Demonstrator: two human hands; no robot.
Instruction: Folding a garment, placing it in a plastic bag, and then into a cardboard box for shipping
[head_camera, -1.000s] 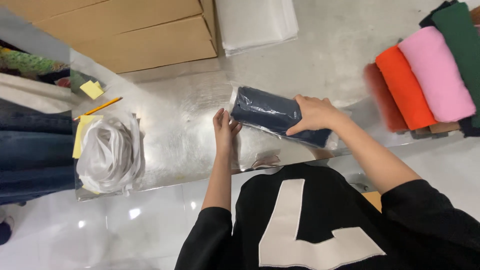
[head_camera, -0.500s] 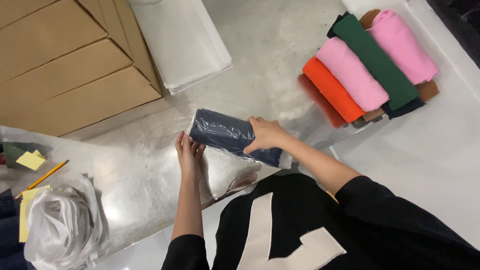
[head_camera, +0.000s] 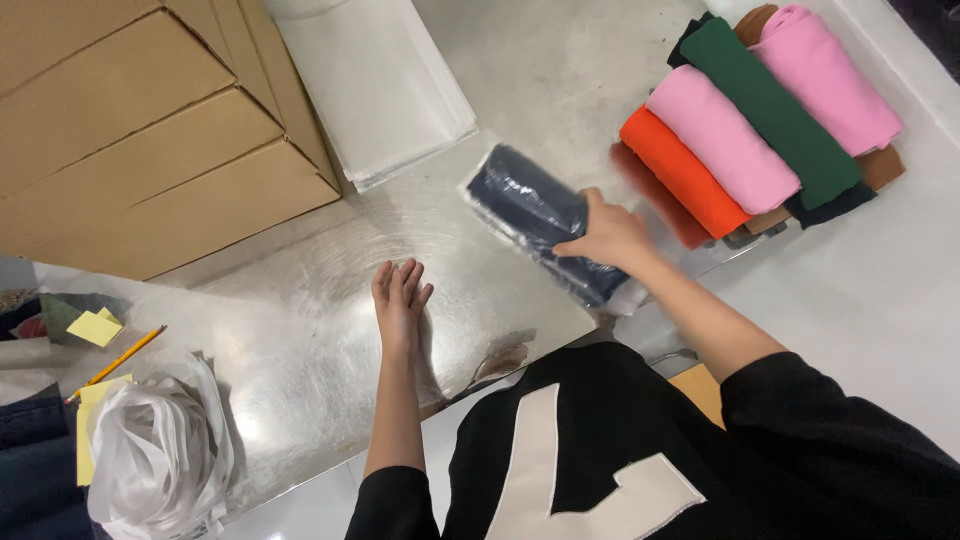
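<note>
Dark rolled garment in a clear bag (head_camera: 540, 225) sits gripped in the right hand (head_camera: 608, 235) above the steel counter (head_camera: 330, 290), near stacked coloured rolls (head_camera: 760, 130). Left hand (head_camera: 400, 298) rests flat, fingers together, holding nothing.

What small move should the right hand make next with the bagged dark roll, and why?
Probably carry the bagged dark blue fabric roll on to the stack of rolled fabrics. The right hand grips it above the metal table, close beside that stack, while the left hand is flat on the table, off the roll.
</note>
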